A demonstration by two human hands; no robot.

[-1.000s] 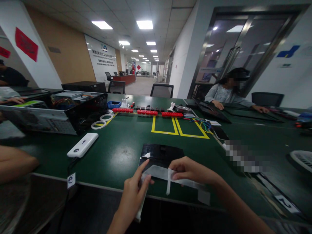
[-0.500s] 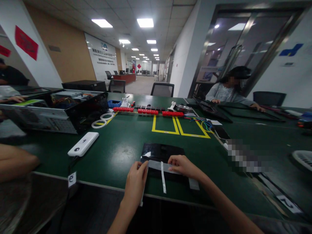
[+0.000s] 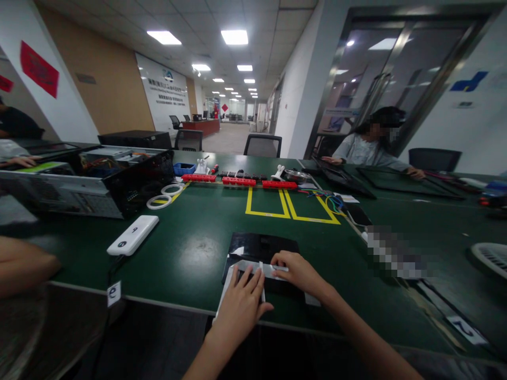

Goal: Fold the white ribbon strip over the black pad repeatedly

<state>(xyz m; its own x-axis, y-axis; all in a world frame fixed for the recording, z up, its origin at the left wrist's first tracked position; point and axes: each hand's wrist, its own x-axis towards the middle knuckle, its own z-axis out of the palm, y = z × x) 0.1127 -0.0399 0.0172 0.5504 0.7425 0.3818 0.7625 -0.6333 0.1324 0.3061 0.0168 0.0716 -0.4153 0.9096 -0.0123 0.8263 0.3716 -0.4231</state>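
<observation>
A glossy black panel lies on the table in front of me. Across its near part runs a silvery-grey strip that looks like tape; a narrow white strip crosses it and is mostly under my fingers. My left hand rests flat on the grey strip's left part, fingers spread and pressing on it. At the strip's right side my right hand has thumb and fingers pinched on it. Another pale strip edge shows below my right wrist.
A white power bank with a cable lies to the left, near a neighbour's arm. An opened computer case stands at far left. Red rail-like strips line the back. Coloured wires lie at right; a person sits beyond.
My left hand has moved right and flattened, going from a pinch at the strip's left end to spread fingers on top of it. My right hand stays at nearly the same spot.
</observation>
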